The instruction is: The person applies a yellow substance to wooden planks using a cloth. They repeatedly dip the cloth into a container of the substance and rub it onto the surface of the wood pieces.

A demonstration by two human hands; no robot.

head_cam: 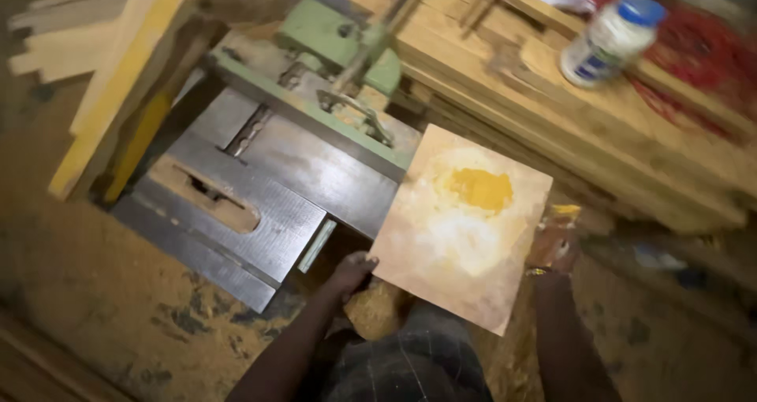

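Two hands on one board, and the rest of the shop spreads around it. Biggest thing in view is the stack of planks [599,126] at upper right, a white jar with a blue lid [611,41] lying on top. Left of that sits the table saw [260,173], grey steel top, green fence, blade slot toward my left. Sawdust floor [95,291] underneath.

Square plywood panel [464,220], pale brown with a yellow blotch near its middle, hangs tilted in front of me, its upper left edge just beside the saw top. It is nearly square, so no real long axis; its edges run skewed to the saw's.

My left hand [351,272] grips the panel's lower left corner, fingers curled under, saw side. My right hand [554,248] clasps the right edge, wrist band showing, fingers partly blurred. Left hand sits nearer the saw; the slot lies up and left of the panel.
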